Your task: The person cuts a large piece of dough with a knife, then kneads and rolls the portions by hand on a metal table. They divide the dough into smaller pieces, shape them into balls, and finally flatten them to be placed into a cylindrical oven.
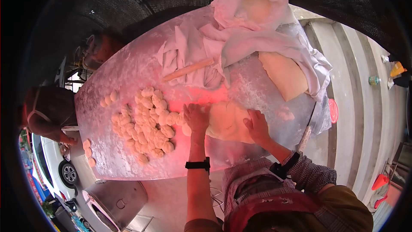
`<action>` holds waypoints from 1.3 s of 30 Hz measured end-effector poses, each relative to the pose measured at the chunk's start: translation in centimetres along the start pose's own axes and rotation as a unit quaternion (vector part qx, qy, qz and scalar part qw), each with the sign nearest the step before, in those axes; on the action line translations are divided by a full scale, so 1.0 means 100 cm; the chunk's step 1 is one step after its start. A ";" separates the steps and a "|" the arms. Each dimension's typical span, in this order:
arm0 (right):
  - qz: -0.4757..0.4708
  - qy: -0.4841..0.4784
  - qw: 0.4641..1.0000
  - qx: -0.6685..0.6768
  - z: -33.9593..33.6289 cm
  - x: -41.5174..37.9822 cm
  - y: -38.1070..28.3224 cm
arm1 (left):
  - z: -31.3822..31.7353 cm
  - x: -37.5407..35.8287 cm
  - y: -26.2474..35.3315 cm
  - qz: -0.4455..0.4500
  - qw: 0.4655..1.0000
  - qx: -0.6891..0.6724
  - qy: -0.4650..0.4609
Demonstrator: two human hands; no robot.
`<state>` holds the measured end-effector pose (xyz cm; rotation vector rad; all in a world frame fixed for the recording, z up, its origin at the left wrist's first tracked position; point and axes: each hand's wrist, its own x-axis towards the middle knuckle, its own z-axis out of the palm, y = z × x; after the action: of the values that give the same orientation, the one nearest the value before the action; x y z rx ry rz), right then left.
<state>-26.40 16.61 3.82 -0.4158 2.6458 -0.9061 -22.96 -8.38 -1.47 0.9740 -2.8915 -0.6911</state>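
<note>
While both hands press on the dough mass [227,122], no tool is in use. The left hand [196,118] lies spread and flat on the mass's left edge; the right hand [256,125] lies on its right edge, fingers loosely curled over the dough, gripping nothing else. The mass sits on the floured table [128,73], at the near side, directly in front of the person.

Observed around the dough mass:
- Left of it, a cluster of small dough pieces [146,122], already portioned, some touching one another; a few stray pieces lie further left at the table edge.
- Beyond it, a rolling pin [189,69] rests on a crumpled white cloth [189,51], untouched.
- Beyond and to the right, a second dough block [283,74] lies partly under cloth, and a cloth-lined bag [253,4] holds more dough.
- Far left, another person's hand [66,138] rests at the table edge, apart from the work.

Assessment: portioning appears partly done. Many pieces are cut, yet the mass under the hands remains large, and the covered block looks unworked. No piece appears rolled flat.
</note>
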 end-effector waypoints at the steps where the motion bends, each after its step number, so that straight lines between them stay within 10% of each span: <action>1: -0.012 0.020 0.999 0.034 -0.003 -0.009 0.001 | 0.007 -0.002 0.008 0.025 0.995 0.071 0.066; 3: -0.012 0.012 0.994 0.109 -0.011 -0.015 0.020 | 0.003 -0.014 0.040 0.057 0.981 0.137 0.128; 5: -0.022 0.007 0.983 0.182 -0.024 -0.003 0.023 | -0.044 -0.030 0.096 -0.106 0.982 0.077 -0.137; 10: -0.123 0.058 0.976 0.168 -0.024 0.070 -0.055 | -0.033 -0.127 0.156 0.142 0.985 0.033 0.090; 12: -0.239 -0.232 0.942 -0.033 0.001 0.080 -0.062 | -0.067 -0.134 0.150 0.110 0.989 -0.089 -0.045; 15: -0.336 -0.228 0.892 -0.199 0.008 0.070 -0.049 | -0.066 -0.121 0.100 0.054 0.955 -0.276 0.095; 18: -0.323 -0.121 0.937 -0.054 0.006 0.061 -0.026 | -0.012 -0.102 0.069 -0.137 0.893 -0.415 0.103; 21: -0.278 -0.034 0.957 0.076 -0.027 0.034 -0.010 | -0.005 -0.135 0.128 0.009 0.976 -0.171 0.137; 27: -0.266 0.039 0.962 -0.048 -0.038 0.011 0.031 | 0.039 -0.147 0.144 0.136 0.979 -0.037 0.148; 39: -0.136 0.072 0.976 -0.157 0.017 0.133 -0.020 | 0.017 0.021 0.120 0.074 0.991 -0.010 0.113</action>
<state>-37.55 9.33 1.19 -0.8333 2.9254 -0.6062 -31.78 -0.34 1.69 0.7686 -2.7184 -0.5606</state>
